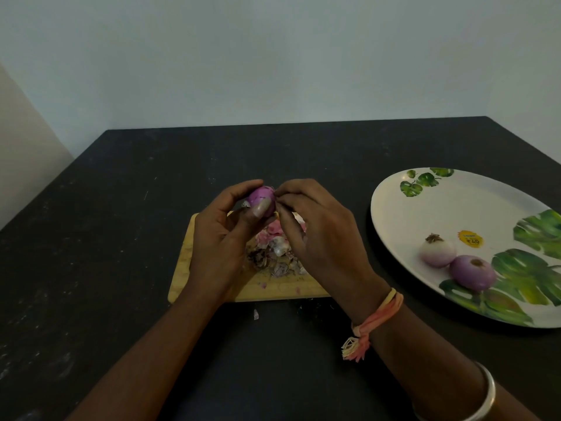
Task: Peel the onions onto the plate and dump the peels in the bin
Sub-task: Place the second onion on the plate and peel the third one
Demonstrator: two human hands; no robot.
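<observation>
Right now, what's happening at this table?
A person is peeling a purple onion over a wooden board. The left hand grips the onion while the right hand pinches its skin. A heap of peels lies on the board, and two peeled onions sit on the plate at right.

Peels (pixel 274 253) on board (pixel 185 268), plate (pixel 394 214) right.

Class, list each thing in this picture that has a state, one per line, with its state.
Purple onion: partly peeled, held up in both hands.
Left hand: grips the onion.
Right hand: pinches the onion's skin.
Pale wooden cutting board: flat, under a heap of peels.
White leaf-printed oval plate: holds two peeled onions.
</observation>
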